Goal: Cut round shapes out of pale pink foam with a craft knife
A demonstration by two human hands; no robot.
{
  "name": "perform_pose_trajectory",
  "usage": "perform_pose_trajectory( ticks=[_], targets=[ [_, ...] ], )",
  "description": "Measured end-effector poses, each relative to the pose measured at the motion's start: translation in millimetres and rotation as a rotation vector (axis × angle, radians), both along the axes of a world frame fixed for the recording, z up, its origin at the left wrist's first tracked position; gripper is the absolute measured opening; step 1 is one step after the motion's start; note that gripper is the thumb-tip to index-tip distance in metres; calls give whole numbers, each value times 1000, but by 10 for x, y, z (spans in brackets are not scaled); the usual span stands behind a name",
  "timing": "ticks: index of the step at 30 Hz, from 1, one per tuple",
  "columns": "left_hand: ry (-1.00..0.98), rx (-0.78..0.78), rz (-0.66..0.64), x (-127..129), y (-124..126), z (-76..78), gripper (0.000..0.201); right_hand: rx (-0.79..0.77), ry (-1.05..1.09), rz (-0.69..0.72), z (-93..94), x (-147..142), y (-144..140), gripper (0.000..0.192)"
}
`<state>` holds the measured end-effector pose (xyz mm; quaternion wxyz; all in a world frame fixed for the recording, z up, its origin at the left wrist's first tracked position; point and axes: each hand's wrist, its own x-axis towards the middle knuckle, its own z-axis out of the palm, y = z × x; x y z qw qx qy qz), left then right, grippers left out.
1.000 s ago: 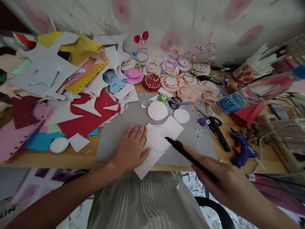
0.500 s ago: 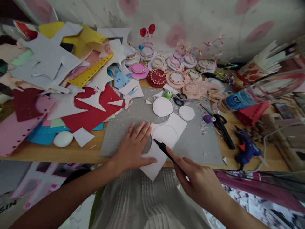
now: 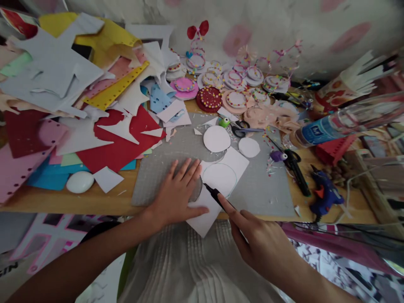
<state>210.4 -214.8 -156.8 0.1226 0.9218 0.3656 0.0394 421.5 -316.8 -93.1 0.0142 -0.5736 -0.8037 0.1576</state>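
Observation:
My left hand (image 3: 176, 195) lies flat, fingers spread, on a white sheet of paper (image 3: 206, 210) that rests on a grey cutting mat (image 3: 158, 176). A circle (image 3: 221, 179) is drawn on that sheet. My right hand (image 3: 261, 244) grips a black craft knife (image 3: 214, 195), its tip touching the sheet at the left edge of the drawn circle. Beyond the sheet lie two cut white paper discs, a larger one (image 3: 216, 139) and a smaller one (image 3: 249, 147).
A heap of coloured paper scraps (image 3: 78, 105) covers the left. Decorated round paper pieces (image 3: 221, 88) line the back wall. Black scissors (image 3: 292, 166), a blue glue gun (image 3: 325, 193) and a lying plastic bottle (image 3: 341, 122) are at the right. A white egg-shaped object (image 3: 80, 182) sits front left.
My right hand has drawn back toward me and moved the knife tip from the circle's right side to its left edge. My left hand has stayed pressed on the sheet.

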Motion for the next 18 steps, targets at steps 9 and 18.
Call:
perform_pose_trajectory(
  ticks=[9,18],
  targets=[
    [-1,-2,5,-6,11,-4,103,51,-77,52,41,112,-35,61],
    [-10,1,0,-18,15,-18,103,89,-263,134,62,258,-137,67]
  ],
)
